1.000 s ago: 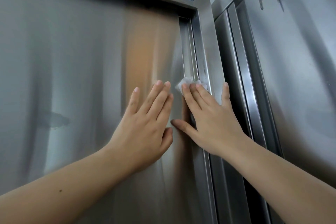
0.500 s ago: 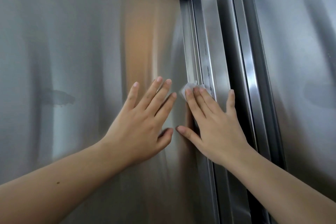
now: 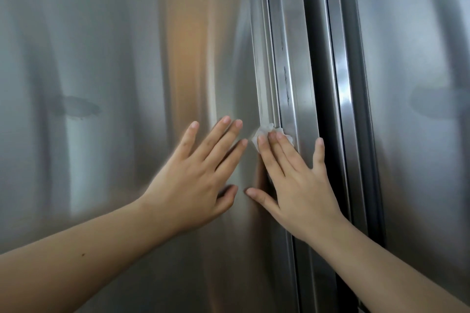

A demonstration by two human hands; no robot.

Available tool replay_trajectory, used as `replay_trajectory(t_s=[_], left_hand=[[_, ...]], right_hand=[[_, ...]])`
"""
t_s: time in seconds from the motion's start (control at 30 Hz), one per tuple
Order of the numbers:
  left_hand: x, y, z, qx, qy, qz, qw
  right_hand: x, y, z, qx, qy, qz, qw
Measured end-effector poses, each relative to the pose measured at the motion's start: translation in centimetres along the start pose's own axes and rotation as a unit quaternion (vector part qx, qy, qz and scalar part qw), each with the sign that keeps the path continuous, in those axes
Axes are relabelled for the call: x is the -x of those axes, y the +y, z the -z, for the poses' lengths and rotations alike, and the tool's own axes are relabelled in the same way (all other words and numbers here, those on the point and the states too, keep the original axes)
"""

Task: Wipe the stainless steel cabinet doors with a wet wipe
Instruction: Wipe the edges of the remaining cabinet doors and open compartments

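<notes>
left hand point(image 3: 193, 185) flat on door point(image 3: 101, 46), right hand point(image 3: 302, 190) flat, pressing wipe point(image 3: 264, 129), seemingly at edge

A broad brushed stainless steel cabinet door point(image 3: 101, 58) stands left of the vertical steel frame post point(image 3: 295, 58), with a second steel door point(image 3: 419, 58) to the post's right. A small crumpled white wet wipe point(image 3: 264, 130) sits against the post's left edge, under the right hand point(image 3: 297, 183) and its straight fingers. The left hand point(image 3: 198, 175) lies flat just left of the post. Well left of it is a dull grey smudge point(image 3: 76, 108).
</notes>
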State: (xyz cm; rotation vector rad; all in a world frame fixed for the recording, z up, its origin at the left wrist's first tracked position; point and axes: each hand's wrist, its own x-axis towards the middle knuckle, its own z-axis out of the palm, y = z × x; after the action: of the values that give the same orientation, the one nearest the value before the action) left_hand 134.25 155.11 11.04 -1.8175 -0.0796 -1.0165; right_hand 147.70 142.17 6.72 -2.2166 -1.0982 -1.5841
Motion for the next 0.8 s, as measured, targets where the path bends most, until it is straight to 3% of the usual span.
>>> replay_trajectory(t_s=[0.8], left_hand=[[0.6, 0.3, -0.3, -0.001, 0.01, -0.01, 1.0]], right_hand=[[2.0, -1.0, -0.7, -0.024, -0.006, 0.001, 1.0]])
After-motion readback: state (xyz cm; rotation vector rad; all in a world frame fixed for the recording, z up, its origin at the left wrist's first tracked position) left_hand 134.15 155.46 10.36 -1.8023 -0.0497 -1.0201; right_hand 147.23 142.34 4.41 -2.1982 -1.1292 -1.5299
